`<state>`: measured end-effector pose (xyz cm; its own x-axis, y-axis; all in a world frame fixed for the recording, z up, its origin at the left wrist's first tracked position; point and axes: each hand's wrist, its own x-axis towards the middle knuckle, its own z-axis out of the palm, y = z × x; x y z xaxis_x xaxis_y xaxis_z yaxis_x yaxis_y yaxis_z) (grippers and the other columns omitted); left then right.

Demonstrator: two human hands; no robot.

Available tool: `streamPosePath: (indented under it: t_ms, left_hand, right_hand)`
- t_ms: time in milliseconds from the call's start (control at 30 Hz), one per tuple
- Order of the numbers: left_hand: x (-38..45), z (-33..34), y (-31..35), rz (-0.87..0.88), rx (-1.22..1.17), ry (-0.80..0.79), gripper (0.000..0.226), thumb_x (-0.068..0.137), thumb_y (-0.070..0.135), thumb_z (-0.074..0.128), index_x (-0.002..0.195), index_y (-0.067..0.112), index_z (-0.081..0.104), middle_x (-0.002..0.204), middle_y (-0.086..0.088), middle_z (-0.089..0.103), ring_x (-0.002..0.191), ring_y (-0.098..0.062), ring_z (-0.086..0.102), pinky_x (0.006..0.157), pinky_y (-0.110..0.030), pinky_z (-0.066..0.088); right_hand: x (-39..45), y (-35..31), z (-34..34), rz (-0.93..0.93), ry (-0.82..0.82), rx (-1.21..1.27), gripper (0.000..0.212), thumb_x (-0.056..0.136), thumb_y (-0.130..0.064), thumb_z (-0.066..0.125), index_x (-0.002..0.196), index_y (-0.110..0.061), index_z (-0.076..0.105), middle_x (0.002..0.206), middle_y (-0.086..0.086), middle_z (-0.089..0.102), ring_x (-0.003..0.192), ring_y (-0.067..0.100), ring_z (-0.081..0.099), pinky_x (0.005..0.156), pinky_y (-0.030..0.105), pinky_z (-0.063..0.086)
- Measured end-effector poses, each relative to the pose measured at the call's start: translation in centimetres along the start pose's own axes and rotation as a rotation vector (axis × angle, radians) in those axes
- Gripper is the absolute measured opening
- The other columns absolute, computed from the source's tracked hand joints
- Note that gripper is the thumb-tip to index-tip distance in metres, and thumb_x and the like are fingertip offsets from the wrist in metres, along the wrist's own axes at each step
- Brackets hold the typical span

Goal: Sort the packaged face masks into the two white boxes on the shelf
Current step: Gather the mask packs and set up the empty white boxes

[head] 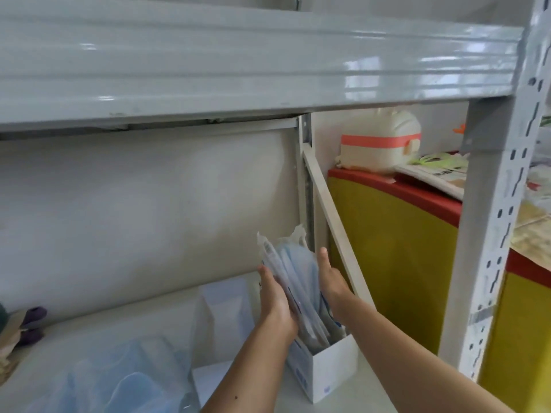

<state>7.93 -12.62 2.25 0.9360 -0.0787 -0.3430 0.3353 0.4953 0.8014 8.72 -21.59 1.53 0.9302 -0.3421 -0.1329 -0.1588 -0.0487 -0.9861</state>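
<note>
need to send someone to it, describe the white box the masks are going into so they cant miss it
On the grey metal shelf, look at its right end by the slanted brace. The right white box stands open there, stuffed with upright packaged masks; the left white box shows none.

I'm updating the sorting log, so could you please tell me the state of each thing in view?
Stack of packaged masks: upright, pressed between both hands, lower ends inside the right box.
Right white box: open, partly filled.
Left white box: open, contents unclear.
Loose masks: lying unsorted on the shelf.
Left hand: flat against the stack.
Right hand: flat against the stack.
</note>
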Motion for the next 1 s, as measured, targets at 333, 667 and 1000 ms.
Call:
streamPosePath:
  t_ms: [333, 667, 1000]
  left_hand:
    - [-3.1, 2.0, -0.8, 0.041, -0.589, -0.085, 0.081, 0.087, 0.063, 0.036, 0.114, -0.009, 0.059, 0.089, -0.030, 0.069, 0.115, -0.051, 0.044, 0.118, -0.049, 0.010]
    - [-1.8, 0.3, 2.0, -0.077, 0.045, -0.310, 0.084, 0.078, 0.083, 0.018, 0.114, 0.024, 0.067, 0.113, -0.016, 0.067, 0.108, -0.037, 0.060, 0.098, -0.055, 0.042]
    - [-7.2, 0.3, 8.7, 0.143, 0.145, -0.331, 0.070, 0.085, 0.075, 0.008, 0.102, 0.035, 0.063, 0.096, -0.004, 0.070, 0.092, -0.026, 0.064, 0.072, -0.042, 0.050]
  right_hand:
    - [-1.3, 0.8, -0.8, -0.010, -0.300, -0.001, 0.081, 0.090, -0.065, 0.000, 0.125, -0.020, 0.056, 0.113, 0.006, 0.064, 0.100, 0.015, 0.062, 0.085, 0.026, 0.048]
    - [-2.7, -2.7, -1.7, -0.114, -0.282, 0.009, 0.091, 0.075, -0.081, -0.001, 0.145, -0.034, 0.034, 0.149, 0.001, 0.041, 0.140, 0.026, 0.033, 0.113, 0.051, 0.023]
    - [-7.2, -8.8, -0.1, -0.297, -0.288, 0.071, 0.105, 0.056, -0.097, 0.012, 0.141, -0.040, 0.039, 0.152, 0.000, 0.036, 0.143, 0.024, 0.027, 0.114, 0.063, 0.016]
